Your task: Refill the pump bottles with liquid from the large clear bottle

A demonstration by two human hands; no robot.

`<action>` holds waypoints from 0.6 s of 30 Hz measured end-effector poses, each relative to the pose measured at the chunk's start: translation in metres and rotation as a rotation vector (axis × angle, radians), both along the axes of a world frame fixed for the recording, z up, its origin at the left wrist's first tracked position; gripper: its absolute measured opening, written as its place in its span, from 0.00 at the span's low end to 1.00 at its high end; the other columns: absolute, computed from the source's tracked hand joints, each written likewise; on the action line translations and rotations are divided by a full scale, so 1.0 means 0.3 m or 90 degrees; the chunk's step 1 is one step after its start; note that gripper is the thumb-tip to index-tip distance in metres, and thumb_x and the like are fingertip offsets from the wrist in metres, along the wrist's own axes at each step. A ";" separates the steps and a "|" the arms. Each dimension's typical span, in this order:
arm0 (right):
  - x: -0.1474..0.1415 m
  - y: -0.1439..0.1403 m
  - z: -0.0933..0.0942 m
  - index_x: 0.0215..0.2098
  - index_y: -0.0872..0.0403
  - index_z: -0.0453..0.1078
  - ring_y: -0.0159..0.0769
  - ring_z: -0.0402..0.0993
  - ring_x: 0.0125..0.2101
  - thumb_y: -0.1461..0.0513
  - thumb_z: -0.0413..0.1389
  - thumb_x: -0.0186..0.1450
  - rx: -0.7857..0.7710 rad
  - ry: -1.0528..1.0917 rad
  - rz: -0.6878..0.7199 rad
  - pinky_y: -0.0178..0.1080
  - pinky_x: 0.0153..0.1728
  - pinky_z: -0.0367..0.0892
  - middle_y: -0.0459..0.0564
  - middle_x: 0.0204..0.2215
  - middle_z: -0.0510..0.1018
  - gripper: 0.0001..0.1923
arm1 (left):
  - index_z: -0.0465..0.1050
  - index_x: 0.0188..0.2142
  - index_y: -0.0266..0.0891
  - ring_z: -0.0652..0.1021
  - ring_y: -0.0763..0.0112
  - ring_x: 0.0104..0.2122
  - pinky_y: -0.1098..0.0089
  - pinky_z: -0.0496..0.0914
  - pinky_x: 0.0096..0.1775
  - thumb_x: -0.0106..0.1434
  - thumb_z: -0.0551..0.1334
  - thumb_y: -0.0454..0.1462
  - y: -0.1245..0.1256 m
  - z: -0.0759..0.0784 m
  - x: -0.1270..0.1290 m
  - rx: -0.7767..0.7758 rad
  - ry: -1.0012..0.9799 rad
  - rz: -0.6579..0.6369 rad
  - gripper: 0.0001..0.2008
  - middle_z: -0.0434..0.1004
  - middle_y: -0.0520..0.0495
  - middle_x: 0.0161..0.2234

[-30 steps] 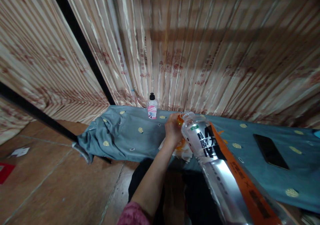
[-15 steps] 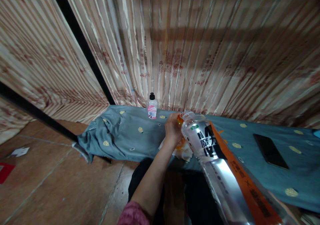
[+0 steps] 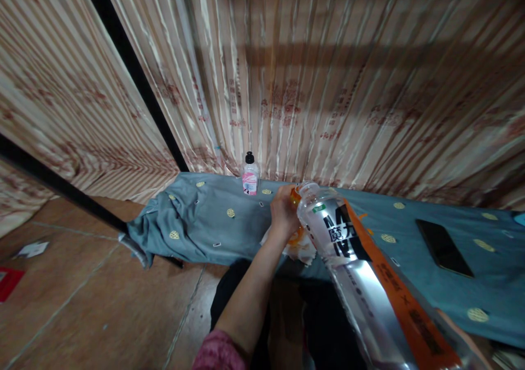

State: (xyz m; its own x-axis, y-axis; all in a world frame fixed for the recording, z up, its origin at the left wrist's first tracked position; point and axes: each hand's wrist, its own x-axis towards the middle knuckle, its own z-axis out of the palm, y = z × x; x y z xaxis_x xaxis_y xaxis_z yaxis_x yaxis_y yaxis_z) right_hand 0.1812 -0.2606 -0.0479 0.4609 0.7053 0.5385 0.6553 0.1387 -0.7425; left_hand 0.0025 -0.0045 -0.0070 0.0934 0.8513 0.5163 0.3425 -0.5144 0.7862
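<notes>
1. head view: left hand (image 3: 284, 214), fingers clamped round a small orange vessel (image 3: 295, 196); the slanted plastic bottle (image 3: 353, 244) has its mouth just beside it.
2. right hand (image 3: 461, 331) at the bottle's lower end; cannot tell its finger closure.
3. bottle uncapped; no flow visible, so what remains is unclear.

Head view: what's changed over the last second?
More of the right hand shows, further up beside the big bottle. No new grip or release visible. Unchanged: big bottle's tilt, left hand around the orange item, phone, small bottle.
</notes>
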 end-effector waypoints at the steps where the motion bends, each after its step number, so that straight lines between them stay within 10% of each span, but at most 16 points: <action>1: 0.034 0.009 0.004 0.42 0.42 0.78 0.55 0.75 0.47 0.45 0.60 0.64 -0.006 0.009 0.003 0.60 0.42 0.75 0.51 0.39 0.78 0.15 | 0.76 0.39 0.38 0.80 0.61 0.42 0.64 0.74 0.44 0.60 0.67 0.32 0.000 0.002 -0.001 -0.002 0.002 -0.003 0.06 0.81 0.45 0.39; 9: 0.099 -0.008 -0.003 0.44 0.38 0.79 0.60 0.73 0.52 0.47 0.63 0.60 -0.028 0.029 -0.011 0.62 0.41 0.75 0.51 0.41 0.78 0.16 | 0.76 0.39 0.39 0.80 0.61 0.42 0.64 0.74 0.44 0.60 0.68 0.33 0.000 0.000 -0.004 0.000 0.013 0.000 0.07 0.81 0.45 0.39; 18: 0.107 -0.023 -0.036 0.24 0.43 0.76 0.56 0.77 0.45 0.46 0.59 0.64 -0.062 0.024 0.075 0.58 0.40 0.76 0.51 0.26 0.75 0.16 | 0.76 0.40 0.39 0.81 0.61 0.41 0.64 0.75 0.44 0.59 0.67 0.31 -0.003 0.007 -0.004 -0.005 0.018 0.004 0.09 0.82 0.45 0.39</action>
State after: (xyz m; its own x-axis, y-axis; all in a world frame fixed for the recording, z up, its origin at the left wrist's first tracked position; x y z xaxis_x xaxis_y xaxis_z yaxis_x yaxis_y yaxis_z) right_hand 0.2132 -0.2673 -0.0587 0.3907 0.8034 0.4493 0.6105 0.1392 -0.7797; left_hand 0.0012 -0.0053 -0.0049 0.1022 0.8561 0.5066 0.3675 -0.5057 0.7805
